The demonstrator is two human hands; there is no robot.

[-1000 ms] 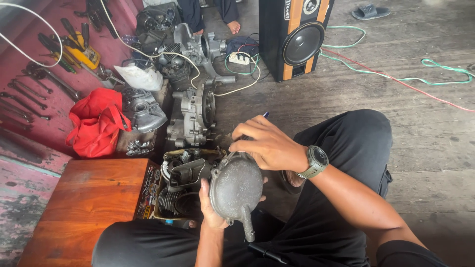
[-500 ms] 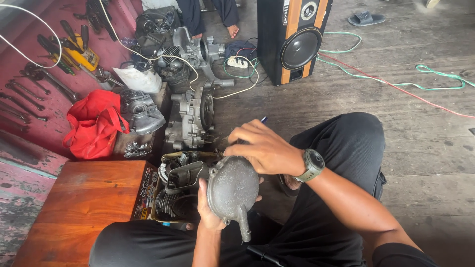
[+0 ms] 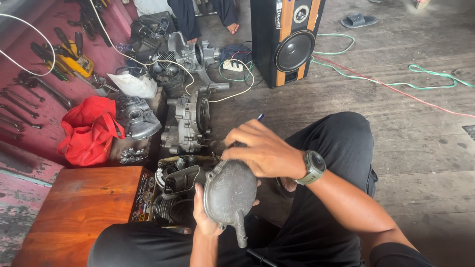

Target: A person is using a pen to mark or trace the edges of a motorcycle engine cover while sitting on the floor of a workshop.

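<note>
My left hand point(image 3: 207, 216) grips a round, dirty grey metal engine cover point(image 3: 228, 192) from below, its spout pointing down toward my lap. My right hand point(image 3: 262, 148), with a grey watch on the wrist, rests fingers-down on the cover's upper edge; a blue-tipped pen or tool point(image 3: 260, 117) pokes out behind the fingers. I sit on the floor in black trousers. Just left of the cover lie engine parts with cooling fins point(image 3: 170, 195).
A grey engine crankcase point(image 3: 187, 123) and other engine parts point(image 3: 173, 59) stand ahead. A red bag point(image 3: 89, 131) lies at left, a wooden box point(image 3: 81, 212) at lower left. Wrenches and tools point(image 3: 34, 84) lie on a red surface. A black speaker point(image 3: 287, 39) and cables point(image 3: 386, 74) are on the plank floor.
The view has shifted slightly; both hands stay on the cover, with the right hand's fingers adjusted a little on its upper edge.
</note>
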